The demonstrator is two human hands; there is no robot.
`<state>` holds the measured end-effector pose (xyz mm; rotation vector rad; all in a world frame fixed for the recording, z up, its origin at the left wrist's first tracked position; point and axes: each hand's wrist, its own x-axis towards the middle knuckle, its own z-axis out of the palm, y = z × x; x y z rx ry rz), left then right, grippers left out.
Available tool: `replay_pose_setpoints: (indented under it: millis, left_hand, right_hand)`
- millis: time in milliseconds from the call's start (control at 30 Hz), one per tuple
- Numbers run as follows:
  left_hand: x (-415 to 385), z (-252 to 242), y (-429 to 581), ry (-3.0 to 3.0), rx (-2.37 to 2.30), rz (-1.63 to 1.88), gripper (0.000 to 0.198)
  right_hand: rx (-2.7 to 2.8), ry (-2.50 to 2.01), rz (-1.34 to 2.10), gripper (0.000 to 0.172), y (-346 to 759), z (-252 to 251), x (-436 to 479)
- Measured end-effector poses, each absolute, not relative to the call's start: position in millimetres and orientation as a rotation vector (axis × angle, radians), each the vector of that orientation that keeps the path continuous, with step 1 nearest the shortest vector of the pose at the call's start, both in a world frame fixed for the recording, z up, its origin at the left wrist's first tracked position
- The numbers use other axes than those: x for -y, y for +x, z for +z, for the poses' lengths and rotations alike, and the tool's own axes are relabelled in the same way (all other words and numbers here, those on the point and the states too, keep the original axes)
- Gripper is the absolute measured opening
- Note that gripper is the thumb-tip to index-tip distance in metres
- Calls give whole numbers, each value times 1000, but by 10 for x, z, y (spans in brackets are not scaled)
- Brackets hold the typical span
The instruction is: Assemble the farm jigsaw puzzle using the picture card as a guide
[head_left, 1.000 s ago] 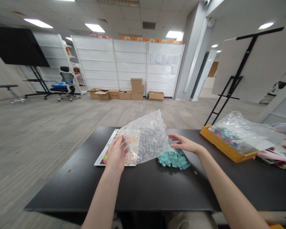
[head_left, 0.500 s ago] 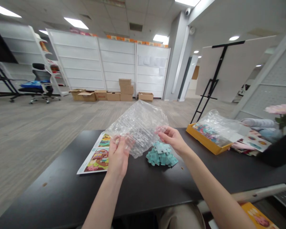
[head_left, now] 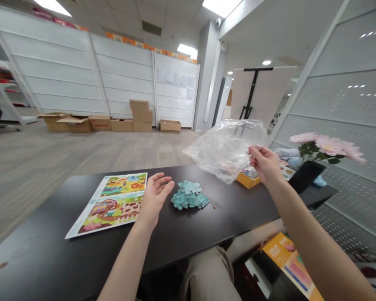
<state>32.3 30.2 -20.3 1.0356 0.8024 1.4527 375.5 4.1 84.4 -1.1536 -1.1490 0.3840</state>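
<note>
My right hand [head_left: 265, 164] pinches the edge of a clear plastic bag [head_left: 222, 148], which hangs in the air to its left, partly in front of a yellow box tray [head_left: 248, 180]. Fingers apart and holding nothing, my left hand [head_left: 156, 196] hovers over the black table [head_left: 109, 259]. Just right of it lies a heap of teal jigsaw puzzle pieces [head_left: 189, 195]. A printed picture sheet [head_left: 113, 205] with colourful animal scenes lies flat to its left; my left hand and wrist cover part of its right edge.
Pale pink flowers in a black vase [head_left: 308, 175] stand at the table's right end. A yellow printed box [head_left: 285, 259] sits low beside my leg, under the table edge. Cardboard boxes [head_left: 122, 124] line the far wall, and a black easel stand [head_left: 252, 92] rises behind the table.
My left hand has let go of the plastic bag. My right hand has carried the bag to the right, towards the yellow tray. The camera view has turned right.
</note>
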Motion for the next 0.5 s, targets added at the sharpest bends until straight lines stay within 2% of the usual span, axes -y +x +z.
replay_pose_setpoints:
  millis: [167, 233, 500]
  left_hand:
    - [-306, -215, 241, 1124, -872, 1454, 62]
    - [-308, -214, 200, 1156, -898, 1458, 58]
    - [-333, -271, 160, 1204, -927, 1428, 55]
  right_hand:
    - [1001, -1276, -62, 40, 4727, 1164, 156]
    - [1089, -1356, -100, 32, 5015, 1179, 222]
    - [983, -1655, -102, 25, 5516, 883, 249]
